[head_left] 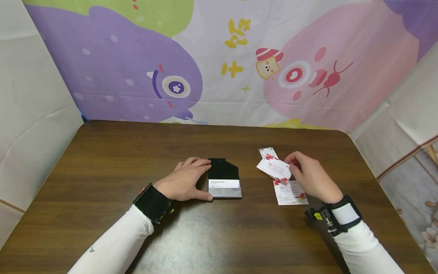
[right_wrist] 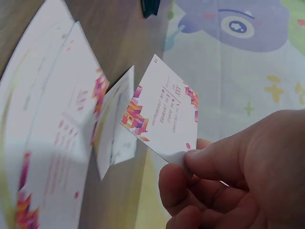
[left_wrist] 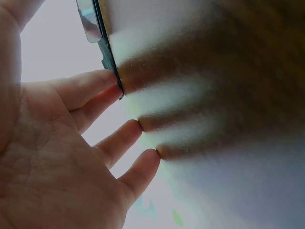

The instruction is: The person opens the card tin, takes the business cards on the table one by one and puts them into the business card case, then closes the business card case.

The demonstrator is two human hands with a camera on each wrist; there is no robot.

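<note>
My right hand (head_left: pixel 313 177) pinches a white business card (head_left: pixel 273 170) with red and pink patterned corners between thumb and index finger. In the right wrist view the held card (right_wrist: pixel 167 102) is tilted up, its printed face in sight. Other business cards (head_left: pixel 291 195) lie on the table below it, and one more card (head_left: pixel 268 152) shows behind. My left hand (head_left: pixel 183 180) rests with spread fingers at the left edge of a black card holder (head_left: pixel 224 168), thumb at its lower corner. A white card (head_left: pixel 224 183) with dark print shows in the holder, above its shiny silver-grey lower part.
The brown wooden table (head_left: pixel 102 163) runs back to a cartoon-printed cloth (head_left: pixel 222 95). White cloth panels (head_left: pixel 41 95) stand along the left and right sides. The holder lies near the middle, left of the cards.
</note>
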